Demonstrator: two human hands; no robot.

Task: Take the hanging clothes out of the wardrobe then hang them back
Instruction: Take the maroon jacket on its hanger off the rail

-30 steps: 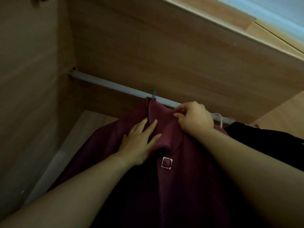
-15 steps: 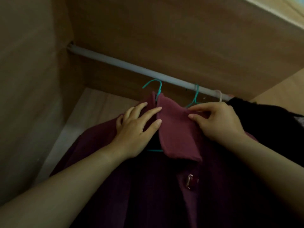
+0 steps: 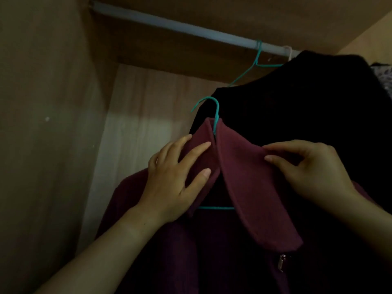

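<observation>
While the maroon coat [image 3: 244,187] sits on its teal hanger [image 3: 216,115], both bare hands are on its collar, inside the wardrobe. Left grip [image 3: 174,181]: fingers fairly straight & spread, laid flat on the left collar flap, thumb lower down on the same flap, nothing curled round the cloth that I can see. Right grip [image 3: 314,172]: clamped on the coat, w/ thumb & forefinger pinching the top fold of the right collar flap, other fingers curled behind. So the coat lies btwn and under the two grips, the collar opening & hanger neck midway btwn them, the coat body hanging down below the wrists. Hanger hook pokes up out of the collar, above both grips, & is not on the rail [image 3: 180,26]; it's free, well below the rail, in front of a black garment [image 3: 297,102]. The hanger's bottom bar shows under the collar, near the left palm. A small metal clasp [image 3: 282,263] sits on the coat front below the right flap. On the rail to the right hangs a second teal hanger [image 3: 257,54], just beside the black garment; can't tell if it carries it. Patterned fabric [image 3: 384,77] at far right edge. Wooden side panel [image 3: 42,124] on the left, paler back panel [image 3: 137,124] behind.
</observation>
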